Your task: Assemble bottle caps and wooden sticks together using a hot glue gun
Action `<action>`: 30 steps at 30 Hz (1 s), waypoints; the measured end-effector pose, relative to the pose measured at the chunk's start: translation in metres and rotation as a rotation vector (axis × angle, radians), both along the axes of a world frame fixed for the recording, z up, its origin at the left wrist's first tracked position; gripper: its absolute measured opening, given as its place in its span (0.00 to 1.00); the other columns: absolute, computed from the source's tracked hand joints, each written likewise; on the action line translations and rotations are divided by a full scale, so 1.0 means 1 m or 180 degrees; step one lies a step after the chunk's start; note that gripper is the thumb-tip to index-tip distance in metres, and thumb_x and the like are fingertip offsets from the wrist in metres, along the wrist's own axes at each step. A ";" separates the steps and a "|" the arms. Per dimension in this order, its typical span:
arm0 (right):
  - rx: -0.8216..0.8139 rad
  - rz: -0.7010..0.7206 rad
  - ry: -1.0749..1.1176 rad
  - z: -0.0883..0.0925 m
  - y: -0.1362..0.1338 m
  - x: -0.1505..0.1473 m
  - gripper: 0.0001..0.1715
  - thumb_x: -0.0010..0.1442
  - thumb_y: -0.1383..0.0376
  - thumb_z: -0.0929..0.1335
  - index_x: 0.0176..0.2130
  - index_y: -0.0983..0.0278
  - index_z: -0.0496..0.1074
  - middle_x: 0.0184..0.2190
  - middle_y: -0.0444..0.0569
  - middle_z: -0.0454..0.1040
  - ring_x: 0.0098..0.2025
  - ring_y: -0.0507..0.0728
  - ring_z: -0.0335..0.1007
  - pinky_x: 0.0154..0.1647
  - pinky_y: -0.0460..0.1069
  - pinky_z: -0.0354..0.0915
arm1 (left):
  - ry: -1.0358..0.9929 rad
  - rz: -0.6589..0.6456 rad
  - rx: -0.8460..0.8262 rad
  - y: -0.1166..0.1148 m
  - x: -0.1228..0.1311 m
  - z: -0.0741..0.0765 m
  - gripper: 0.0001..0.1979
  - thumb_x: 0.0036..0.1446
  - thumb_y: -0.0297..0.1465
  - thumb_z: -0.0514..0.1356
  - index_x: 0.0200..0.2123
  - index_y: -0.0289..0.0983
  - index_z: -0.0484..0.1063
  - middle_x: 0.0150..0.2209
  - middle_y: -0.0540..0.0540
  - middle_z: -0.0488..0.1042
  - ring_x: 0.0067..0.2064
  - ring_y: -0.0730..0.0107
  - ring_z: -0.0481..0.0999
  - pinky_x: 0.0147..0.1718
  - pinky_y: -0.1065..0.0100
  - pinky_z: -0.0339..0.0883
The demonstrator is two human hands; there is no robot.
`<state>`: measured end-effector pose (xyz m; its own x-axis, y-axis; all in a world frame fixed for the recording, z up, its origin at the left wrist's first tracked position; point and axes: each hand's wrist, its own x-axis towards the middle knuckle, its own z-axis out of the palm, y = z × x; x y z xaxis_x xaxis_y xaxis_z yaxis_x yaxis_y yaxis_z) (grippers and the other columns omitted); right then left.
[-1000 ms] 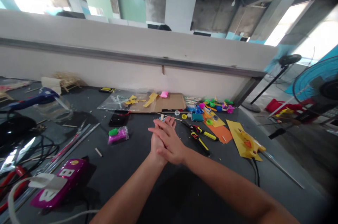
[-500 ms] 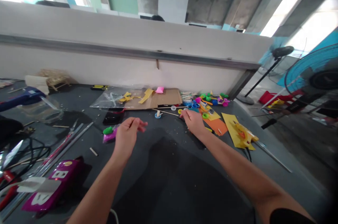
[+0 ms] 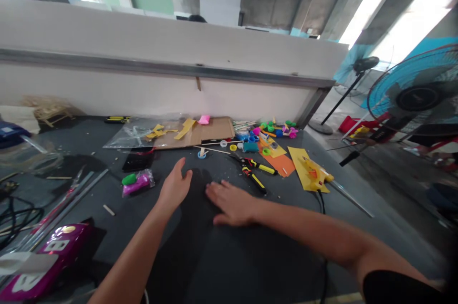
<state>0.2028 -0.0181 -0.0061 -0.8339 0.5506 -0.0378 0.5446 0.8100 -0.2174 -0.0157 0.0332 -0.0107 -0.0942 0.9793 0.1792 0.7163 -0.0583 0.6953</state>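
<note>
My left hand [image 3: 176,184] is held over the dark table [image 3: 200,256], fingers apart and holding nothing. To its left lies a clear packet of purple clay [image 3: 139,183] with a green lump [image 3: 129,179] on it. My right hand [image 3: 231,203] is spread flat, palm down, at the middle of the table, with nothing in it. Beyond it rest pliers [image 3: 253,174] with yellow and black handles, their jaws pointing away to the left. A small blue ring with a wooden piece [image 3: 202,153] stands past both hands, near thin sticks [image 3: 214,150].
Coloured clay pieces [image 3: 272,128], orange paper [image 3: 284,164] and a yellow glue gun [image 3: 315,175] on yellow card lie to the right. Cardboard [image 3: 218,128] and a plastic bag [image 3: 123,136] lie at the back. A purple power strip [image 3: 66,242] sits front left; a fan [image 3: 417,99] stands at right.
My right hand has come back from the clay pieces toward me and the middle, opening flat and uncovering the pliers. My left hand has opened from a loose curl. The view has shifted right.
</note>
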 end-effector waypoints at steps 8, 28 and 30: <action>0.0463 0.0487 0.0403 0.002 -0.018 -0.049 0.48 0.59 0.42 0.54 0.63 0.75 0.46 0.63 0.61 0.50 0.66 0.62 0.38 0.64 0.59 0.39 | 0.0030 0.0412 0.0073 0.004 -0.028 -0.008 0.23 0.57 0.35 0.49 0.55 0.31 0.61 0.54 0.35 0.68 0.55 0.56 0.67 0.53 0.56 0.60; 0.0958 -0.2314 -0.0087 0.021 0.150 0.027 0.22 0.56 0.70 0.61 0.49 0.56 0.70 0.44 0.50 0.70 0.48 0.61 0.58 0.42 0.53 0.56 | 0.1339 0.0034 0.1909 0.087 0.016 -0.008 0.14 0.54 0.23 0.49 0.40 0.35 0.71 0.39 0.39 0.72 0.43 0.57 0.68 0.45 0.59 0.59; 0.0952 -0.2304 -0.0157 0.022 0.163 0.023 0.22 0.55 0.70 0.61 0.48 0.57 0.70 0.44 0.51 0.70 0.49 0.62 0.58 0.42 0.53 0.57 | 0.1321 0.0030 0.1913 0.090 0.003 -0.012 0.13 0.52 0.22 0.50 0.34 0.37 0.72 0.38 0.41 0.73 0.42 0.57 0.68 0.45 0.58 0.59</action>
